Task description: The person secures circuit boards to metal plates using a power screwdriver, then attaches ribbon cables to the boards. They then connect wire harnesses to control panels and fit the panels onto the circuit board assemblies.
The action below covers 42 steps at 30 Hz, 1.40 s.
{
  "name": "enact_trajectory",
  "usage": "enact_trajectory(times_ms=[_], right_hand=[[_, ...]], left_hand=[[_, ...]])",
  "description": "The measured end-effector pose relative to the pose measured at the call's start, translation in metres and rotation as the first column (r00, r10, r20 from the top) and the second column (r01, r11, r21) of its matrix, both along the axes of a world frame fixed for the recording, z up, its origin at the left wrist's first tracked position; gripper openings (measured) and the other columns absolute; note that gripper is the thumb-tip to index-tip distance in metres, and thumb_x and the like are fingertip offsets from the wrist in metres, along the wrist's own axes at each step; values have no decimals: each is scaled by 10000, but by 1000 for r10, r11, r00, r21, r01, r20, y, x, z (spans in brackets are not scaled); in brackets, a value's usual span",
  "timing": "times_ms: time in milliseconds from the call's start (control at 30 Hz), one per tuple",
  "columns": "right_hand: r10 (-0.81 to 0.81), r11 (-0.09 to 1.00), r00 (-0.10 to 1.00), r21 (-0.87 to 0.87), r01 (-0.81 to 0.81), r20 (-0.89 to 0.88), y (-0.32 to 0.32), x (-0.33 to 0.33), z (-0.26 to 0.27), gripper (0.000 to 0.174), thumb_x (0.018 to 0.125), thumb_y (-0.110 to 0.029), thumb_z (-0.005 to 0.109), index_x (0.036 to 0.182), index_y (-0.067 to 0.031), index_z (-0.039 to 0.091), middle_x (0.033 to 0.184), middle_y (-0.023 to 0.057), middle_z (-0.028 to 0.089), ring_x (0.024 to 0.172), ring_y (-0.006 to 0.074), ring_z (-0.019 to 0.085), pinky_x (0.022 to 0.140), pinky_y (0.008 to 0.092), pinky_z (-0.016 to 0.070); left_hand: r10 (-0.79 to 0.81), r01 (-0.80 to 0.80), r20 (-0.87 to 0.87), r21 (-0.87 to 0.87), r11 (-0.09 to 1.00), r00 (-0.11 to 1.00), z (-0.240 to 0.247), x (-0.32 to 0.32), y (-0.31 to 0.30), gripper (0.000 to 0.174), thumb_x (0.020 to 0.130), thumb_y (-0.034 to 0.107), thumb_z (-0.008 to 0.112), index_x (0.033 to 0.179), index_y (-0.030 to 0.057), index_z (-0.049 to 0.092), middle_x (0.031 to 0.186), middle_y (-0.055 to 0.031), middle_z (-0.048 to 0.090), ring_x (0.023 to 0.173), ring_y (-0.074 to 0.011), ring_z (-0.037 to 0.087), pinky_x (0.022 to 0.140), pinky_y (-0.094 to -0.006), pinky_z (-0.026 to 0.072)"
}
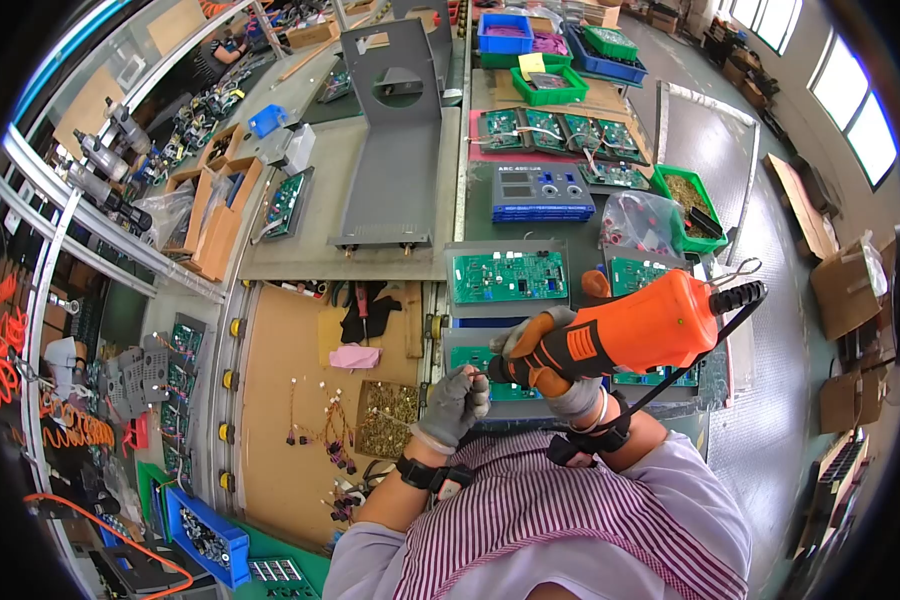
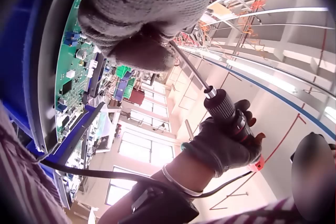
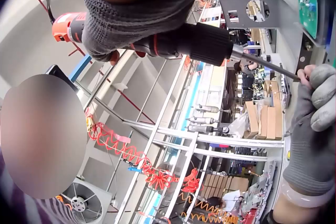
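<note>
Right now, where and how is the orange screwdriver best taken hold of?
Probably by the black barrel, from its near side, where the right grip closes: it is slimmer than the orange end and behind the metal shaft.

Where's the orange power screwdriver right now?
Head view, right of centre: the screwdriver is in the right grip, its bit running across to the left grip.

The right hand (image 1: 540, 334) grips a big orange tool (image 1: 650, 322), and the left hand (image 1: 454, 406) pinches its front tip. A green board (image 1: 510, 277) lies past the fingers. Left of the left fingers sits a box of tiny bits (image 1: 388, 420), and a pink cloth (image 1: 355, 357) lies farther away.
</note>
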State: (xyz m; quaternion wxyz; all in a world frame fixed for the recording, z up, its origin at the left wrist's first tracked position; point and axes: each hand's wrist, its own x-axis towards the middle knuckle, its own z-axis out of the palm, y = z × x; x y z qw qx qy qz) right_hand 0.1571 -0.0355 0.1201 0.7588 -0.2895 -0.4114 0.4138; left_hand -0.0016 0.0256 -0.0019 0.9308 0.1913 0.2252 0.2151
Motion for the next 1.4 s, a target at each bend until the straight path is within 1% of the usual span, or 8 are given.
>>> enact_trajectory(times_ms=[100, 300, 433, 667, 900, 1167, 1233, 1400], right_hand=[[30, 1000, 997, -12, -29, 73, -1, 0, -3, 371, 707, -222, 758, 920, -11, 540, 825, 109, 616, 818, 247, 611, 831, 468, 463], [97, 990, 989, 94, -108, 114, 8, -12, -8, 301, 714, -154, 718, 875, 41, 556, 790, 87, 608, 663, 122, 596, 604, 215, 477], [184, 981, 983, 56, -184, 9, 9, -22, -6, 344, 709, -225, 767, 894, -22, 559, 815, 76, 608, 815, 194, 602, 836, 424, 465], [158, 984, 949, -125, -128, 274, 10, -23, -21, 434, 731, -187, 734, 1076, -72, 498, 849, 76, 595, 780, 182, 586, 834, 426, 472], [-66, 960, 946, -239, 147, 317, 18, -46, -31, 208, 578, -39, 656, 775, -44, 590, 709, 42, 607, 684, 169, 587, 689, 280, 469], [3, 942, 875, -296, 160, 484, 23, -52, -39, 152, 585, -111, 680, 716, -83, 608, 697, 20, 601, 713, 186, 587, 719, 316, 471], [30, 983, 709, -150, 107, 705, 24, -46, -51, 356, 625, -40, 657, 951, -68, 518, 781, 71, 610, 689, 171, 597, 686, 293, 488], [256, 926, 936, -338, -166, 242, 15, -54, -59, 317, 704, -270, 659, 955, -112, 547, 882, 47, 605, 813, 208, 592, 805, 378, 464]], left_hand=[[18, -15, 49, -63, 998, 999, 2, -5, -6, 199, 856, 265, 605, 885, 85, 525, 748, 2, 520, 588, -96, 447, 488, -234, 382], [71, -64, 79, -80, 995, 994, -2, -19, -7, 201, 881, 274, 566, 865, 81, 513, 720, 1, 498, 566, -93, 431, 474, -227, 370], [70, -70, 22, 12, 997, 997, 6, -31, -9, 229, 877, 295, 569, 848, 76, 509, 694, -9, 494, 542, -96, 437, 463, -228, 376], [182, 52, -473, 439, 897, 862, 16, -38, -11, 245, 901, 260, 524, 920, 30, 603, 634, 33, 463, 513, -62, 407, 437, -222, 354], [296, 147, -694, 503, 852, 657, -22, -60, 8, 277, 904, 261, 498, 935, 13, 617, 622, 37, 483, 517, -68, 426, 486, -237, 373], [247, 198, -633, 547, 813, 734, -50, -51, 0, 375, 881, 359, 518, 852, -7, 593, 613, -19, 522, 534, -87, 476, 477, -253, 378], [289, 192, -626, 586, 788, 724, -47, -48, -1, 377, 876, 360, 521, 842, -9, 591, 615, -29, 527, 536, -92, 484, 478, -256, 381], [400, 162, -526, 733, 660, 750, -78, -48, 0, 340, 860, 312, 518, 853, -19, 593, 645, -53, 557, 529, -118, 497, 486, -266, 399]])
